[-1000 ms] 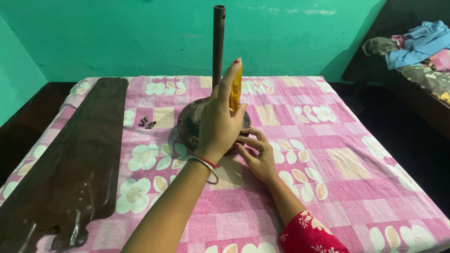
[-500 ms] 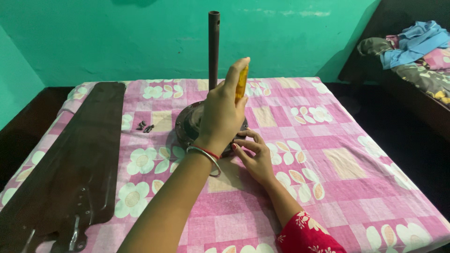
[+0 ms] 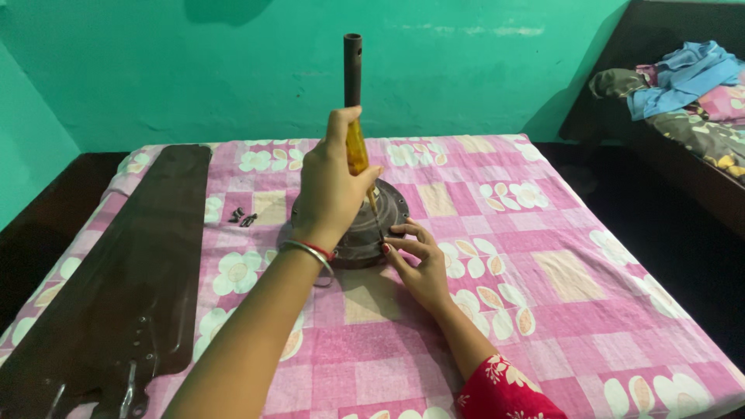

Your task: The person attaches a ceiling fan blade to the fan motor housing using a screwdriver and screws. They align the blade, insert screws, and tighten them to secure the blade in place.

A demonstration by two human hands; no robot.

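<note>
A dark round ceiling-fan motor (image 3: 388, 209) lies on the pink flowered bedsheet (image 3: 543, 271), its rod (image 3: 352, 66) standing upright. My left hand (image 3: 330, 190) grips a yellow-handled screwdriver (image 3: 356, 151), held nearly upright, with its thin shaft angled down to the motor's near right rim. My right hand (image 3: 423, 260) rests on the sheet beside the motor, with its fingertips touching that rim close to the screwdriver's tip. A metal bangle and a red one sit on my left wrist.
Long dark brown fan blades (image 3: 132, 271) lie stacked along the left side of the bed. A few small dark screws (image 3: 241, 218) sit on the sheet left of the motor. A second bed with piled clothes (image 3: 683, 77) stands at the right, past a dark floor gap.
My left hand has drawn back slightly and stood the screwdriver more upright in front of the rod. My right hand stays at the motor's rim.
</note>
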